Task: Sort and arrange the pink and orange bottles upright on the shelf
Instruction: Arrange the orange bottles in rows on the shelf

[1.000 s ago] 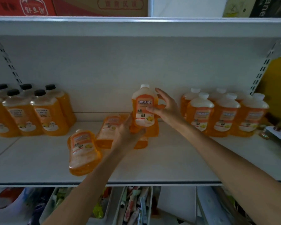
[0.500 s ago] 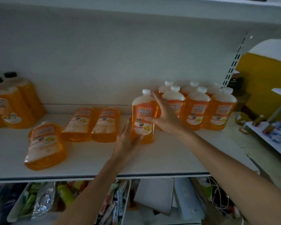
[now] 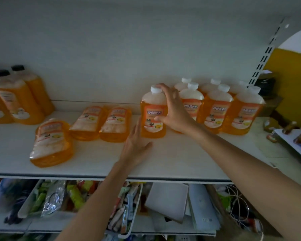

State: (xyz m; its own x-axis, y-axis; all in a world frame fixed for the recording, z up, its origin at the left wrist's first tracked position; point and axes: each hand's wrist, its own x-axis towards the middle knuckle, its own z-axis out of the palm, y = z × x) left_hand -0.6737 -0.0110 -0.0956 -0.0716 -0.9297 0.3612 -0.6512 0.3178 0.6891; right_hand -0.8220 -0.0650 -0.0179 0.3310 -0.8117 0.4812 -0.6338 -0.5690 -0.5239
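An orange white-capped bottle stands upright on the white shelf, just left of a group of several upright white-capped orange bottles. My right hand holds it from the right side, fingers up by the cap and thumb on the label. My left hand lies open and flat on the shelf beside the bottle's base, fingertips close to it. Three orange bottles lie flat on the shelf: one near the front and two side by side.
Several black-capped orange bottles stand upright at the far left. Below the shelf, wire bins hold packets, papers and cords. A slotted upright bounds the shelf at the right, with a yellow wall beyond.
The bottle came down from mid-air and now stands on the shelf next to the white-capped group. My left hand let go of it and lies flat on the shelf.
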